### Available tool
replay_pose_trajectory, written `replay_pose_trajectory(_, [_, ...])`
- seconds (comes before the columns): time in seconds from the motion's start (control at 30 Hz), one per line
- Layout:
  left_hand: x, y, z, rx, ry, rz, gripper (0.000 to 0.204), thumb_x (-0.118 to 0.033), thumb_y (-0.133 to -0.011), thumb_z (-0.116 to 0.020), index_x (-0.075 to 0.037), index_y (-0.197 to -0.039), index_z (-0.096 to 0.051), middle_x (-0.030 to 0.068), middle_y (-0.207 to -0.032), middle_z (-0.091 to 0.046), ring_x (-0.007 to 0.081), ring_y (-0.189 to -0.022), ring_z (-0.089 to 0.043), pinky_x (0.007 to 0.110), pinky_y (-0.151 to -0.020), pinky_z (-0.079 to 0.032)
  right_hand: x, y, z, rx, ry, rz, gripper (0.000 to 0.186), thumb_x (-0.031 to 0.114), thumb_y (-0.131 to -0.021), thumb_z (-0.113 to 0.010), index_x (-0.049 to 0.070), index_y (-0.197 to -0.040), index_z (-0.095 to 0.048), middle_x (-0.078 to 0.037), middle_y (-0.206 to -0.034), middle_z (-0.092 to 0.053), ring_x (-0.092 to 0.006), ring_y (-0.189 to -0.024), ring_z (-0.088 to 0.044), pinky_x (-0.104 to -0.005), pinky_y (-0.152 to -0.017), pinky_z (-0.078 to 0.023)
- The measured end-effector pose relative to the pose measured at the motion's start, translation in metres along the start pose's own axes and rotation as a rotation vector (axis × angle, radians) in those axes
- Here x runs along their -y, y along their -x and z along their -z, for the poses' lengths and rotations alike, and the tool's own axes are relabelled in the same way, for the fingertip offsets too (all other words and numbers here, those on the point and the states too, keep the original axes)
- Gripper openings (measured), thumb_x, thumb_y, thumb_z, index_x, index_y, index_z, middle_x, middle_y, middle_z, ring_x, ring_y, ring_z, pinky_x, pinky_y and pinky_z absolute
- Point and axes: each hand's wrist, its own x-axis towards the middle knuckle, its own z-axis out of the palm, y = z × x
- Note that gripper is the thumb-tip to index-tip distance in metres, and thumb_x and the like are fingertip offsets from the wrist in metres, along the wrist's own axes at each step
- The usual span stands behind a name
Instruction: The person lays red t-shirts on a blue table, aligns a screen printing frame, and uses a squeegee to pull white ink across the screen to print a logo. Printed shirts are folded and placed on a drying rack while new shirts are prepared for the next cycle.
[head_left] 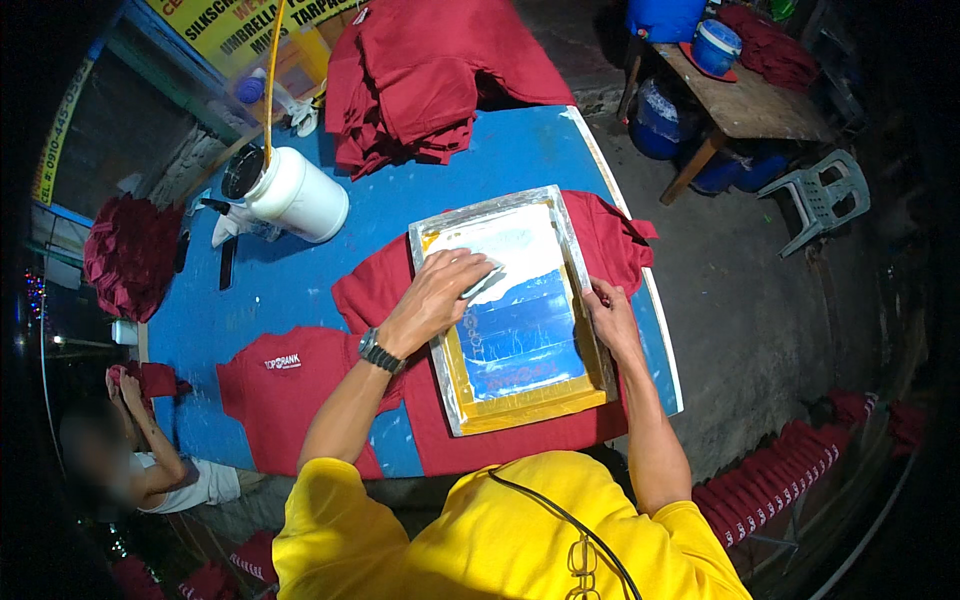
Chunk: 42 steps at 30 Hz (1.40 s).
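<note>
A screen-printing frame (450,370) with yellow tape, white paste on its upper half and blue mesh below lies on a maroon shirt (620,240). My left hand (425,300) is closed round a small flat scraper (482,282) on the mesh, near the white paste. My right hand (610,320) grips the frame's right side. Left of the frame lies a second maroon shirt (270,400) with a small white print, on the blue table (195,320).
A white bucket (305,200) and stacked maroon shirts (420,60) occupy the table's back. A co-worker (150,460) handles maroon cloth at the left. A wooden table (750,100) and plastic chair (820,200) stand back right. Shirts (760,480) hang on a rack at lower right.
</note>
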Motion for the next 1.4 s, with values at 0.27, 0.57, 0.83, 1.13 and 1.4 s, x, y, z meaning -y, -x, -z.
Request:
replay_pose_trajectory(0.27, [0.008, -0.072, -0.024, 0.154, -0.152, -0.23, 0.082, 0.006, -0.073, -0.076, -0.014, -0.151, -0.06, 0.0081, -0.151, -0.062, 0.0323, -0.144, -0.051, 0.05, -0.121, -0.039, -0.001, 0.0, -0.002, -0.014, -0.007, 0.011, 0.044, 0.032, -0.102, -0.068, 0.008, -0.139, -0.071, -0.024, -0.118, -0.066, -0.0348, -0.108, -0.066, -0.0434, -0.1, -0.052])
replay_pose_trajectory(0.57, [0.007, -0.085, -0.016, 0.246, -0.201, -0.381, 0.074, 0.002, -0.076, -0.077, -0.014, -0.146, -0.063, 0.0075, -0.149, -0.063, 0.0291, -0.144, -0.053, 0.048, -0.117, -0.039, 0.0, 0.0, -0.004, -0.012, -0.013, 0.019, 0.043, 0.031, -0.103, -0.067, 0.008, -0.139, -0.072, -0.023, -0.111, -0.066, -0.0356, -0.107, -0.066, -0.0438, -0.099, -0.052])
replay_pose_trajectory(0.83, [0.002, -0.056, -0.014, 0.241, -0.166, -0.367, 0.065, 0.006, -0.079, -0.07, -0.013, -0.142, -0.066, 0.0092, -0.145, -0.065, 0.0296, -0.142, -0.054, 0.048, -0.115, -0.04, 0.002, 0.002, -0.004, -0.003, -0.01, 0.003, 0.044, 0.033, -0.103, -0.067, 0.009, -0.14, -0.072, -0.021, -0.109, -0.064, -0.0349, -0.105, -0.065, -0.0442, -0.098, -0.051])
replay_pose_trajectory(1.13, [0.028, -0.018, 0.031, 0.475, -0.249, -0.375, 0.05, -0.004, -0.091, -0.064, -0.016, -0.139, -0.067, 0.0076, -0.146, -0.063, 0.0273, -0.142, -0.054, 0.047, -0.113, -0.042, 0.002, 0.004, -0.004, -0.012, -0.023, 0.005, 0.045, 0.033, -0.103, -0.067, 0.008, -0.14, -0.071, -0.021, -0.11, -0.064, -0.0342, -0.106, -0.064, -0.0433, -0.099, -0.05])
replay_pose_trajectory(1.4, [0.061, -0.017, 0.066, 0.422, -0.345, -0.264, 0.067, 0.008, -0.078, -0.071, -0.016, -0.141, -0.066, 0.0063, -0.148, -0.064, 0.0275, -0.142, -0.055, 0.047, -0.116, -0.041, 0.001, 0.002, -0.005, -0.001, -0.016, 0.008, 0.046, 0.032, -0.103, -0.066, 0.007, -0.141, -0.07, -0.023, -0.112, -0.064, -0.0347, -0.107, -0.064, -0.0441, -0.1, -0.05])
